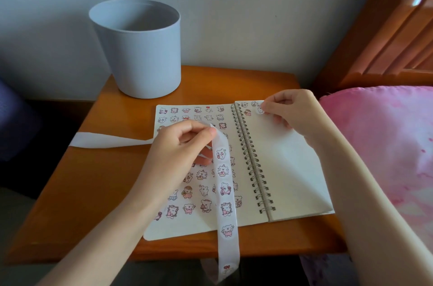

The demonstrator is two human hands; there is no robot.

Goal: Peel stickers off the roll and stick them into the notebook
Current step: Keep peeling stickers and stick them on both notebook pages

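A spiral notebook (283, 168) lies open on a wooden bedside table (98, 182). Its left page is covered with several small cartoon stickers; the right page has three near its top left corner. My left hand (180, 145) pinches a white sticker strip (226, 206) over the left page. The strip runs down past the table's front edge with several stickers on it, and its bare backing trails off to the left. My right hand (290, 110) pinches a round sticker (259, 110) at the top of the right page, touching the paper.
A grey round bin (138, 49) stands at the back left of the table against the wall. A pink pillow (384, 145) and a wooden bed headboard (384, 28) are close on the right.
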